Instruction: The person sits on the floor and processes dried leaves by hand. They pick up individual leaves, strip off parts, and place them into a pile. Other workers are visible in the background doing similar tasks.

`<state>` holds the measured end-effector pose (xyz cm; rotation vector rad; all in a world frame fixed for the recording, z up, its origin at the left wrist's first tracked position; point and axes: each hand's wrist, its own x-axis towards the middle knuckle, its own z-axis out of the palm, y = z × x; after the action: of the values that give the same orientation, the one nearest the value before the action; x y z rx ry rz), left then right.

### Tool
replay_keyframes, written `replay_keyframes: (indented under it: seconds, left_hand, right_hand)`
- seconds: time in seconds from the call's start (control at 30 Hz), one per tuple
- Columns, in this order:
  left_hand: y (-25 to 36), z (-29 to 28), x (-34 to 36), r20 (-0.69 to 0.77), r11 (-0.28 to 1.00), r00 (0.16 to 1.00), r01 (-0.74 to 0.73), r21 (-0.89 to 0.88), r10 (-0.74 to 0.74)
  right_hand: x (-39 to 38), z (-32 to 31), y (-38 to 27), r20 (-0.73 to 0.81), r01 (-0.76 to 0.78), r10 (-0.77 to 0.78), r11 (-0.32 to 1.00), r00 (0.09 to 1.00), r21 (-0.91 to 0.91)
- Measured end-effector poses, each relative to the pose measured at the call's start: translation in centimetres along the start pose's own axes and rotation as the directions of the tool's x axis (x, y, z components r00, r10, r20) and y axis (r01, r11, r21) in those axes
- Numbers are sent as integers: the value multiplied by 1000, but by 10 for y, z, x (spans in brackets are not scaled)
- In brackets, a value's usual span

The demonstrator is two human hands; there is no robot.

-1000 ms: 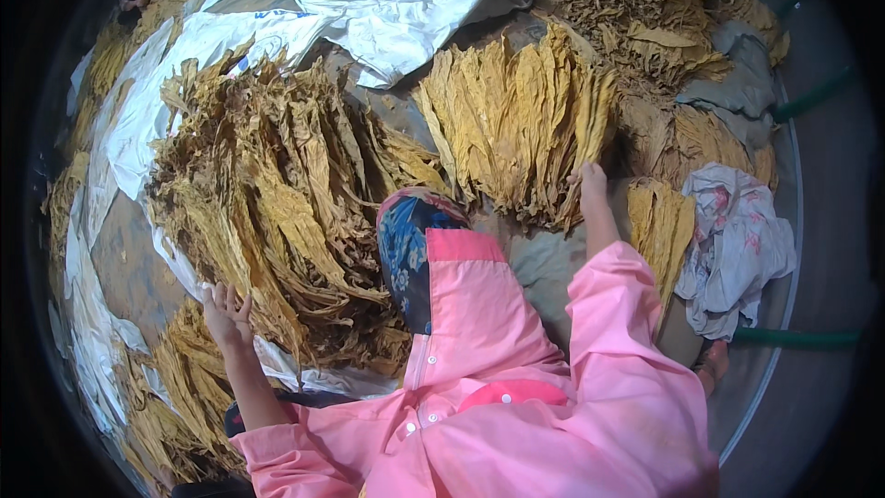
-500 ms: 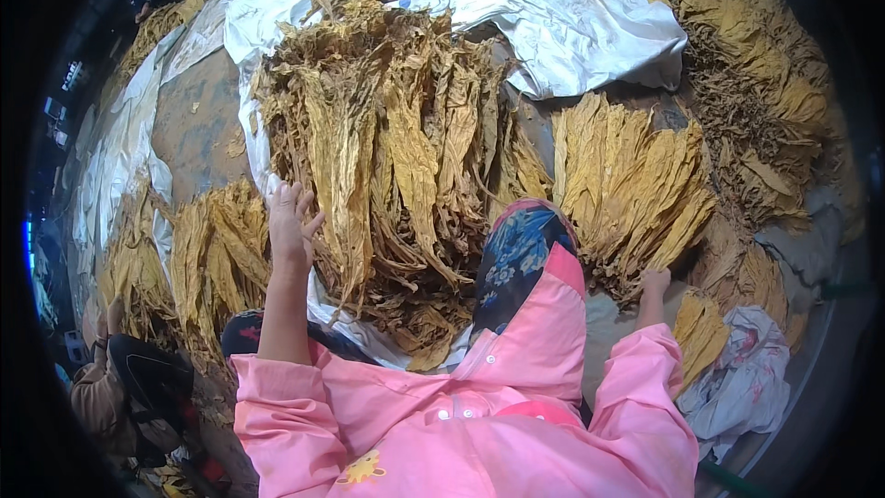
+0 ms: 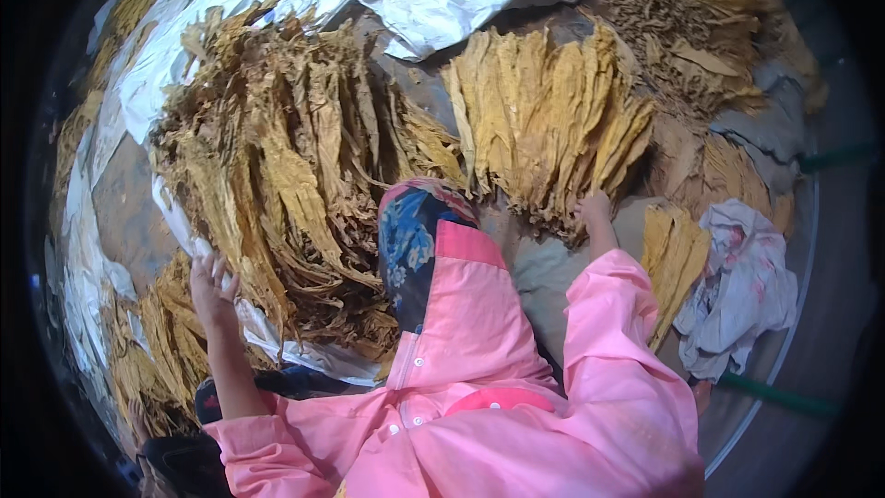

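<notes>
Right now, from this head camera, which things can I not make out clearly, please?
All in the head view:
- Right hand: its fingertips blend into the lower ends of the yellow leaf bundle, so its grip is unclear.
- Left hand: blurred fingers overlap the white sheet; contact is unclear.
- The sheet's middle: hidden by the large leaf pile.
- Another person: mostly cut off at the dark lower-left rim.

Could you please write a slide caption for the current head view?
Right hand at the lower edge of a yellow leaf bundle, left hand beside a larger brownish leaf pile.
</notes>
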<state>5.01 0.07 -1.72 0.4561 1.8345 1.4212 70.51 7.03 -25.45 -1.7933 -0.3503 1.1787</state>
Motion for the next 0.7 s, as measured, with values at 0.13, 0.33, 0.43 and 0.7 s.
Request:
replay_keyframes:
  seconds: [0.13, 0.33, 0.43, 0.7]
  left_hand:
    - [-13, 12, 19, 60, 996, 995, 76, 46, -79]
    - [-36, 9, 15, 189, 811, 968, -242, 533, 165]
    - [-43, 5, 11, 225, 595, 932, -354, 722, 282]
    - [-55, -5, 21, 250, 563, 860, -485, 669, 444]
  right_hand:
    - [42, -65, 36, 212, -249, 176, 886, 961, 392]
    - [-8, -12, 14, -145, 94, -311, 640, 939, -763]
    - [-55, 12, -14, -128, 94, -397, 494, 909, -864]
    - [-94, 28, -47, -46, 143, -529, 311, 847, -940]
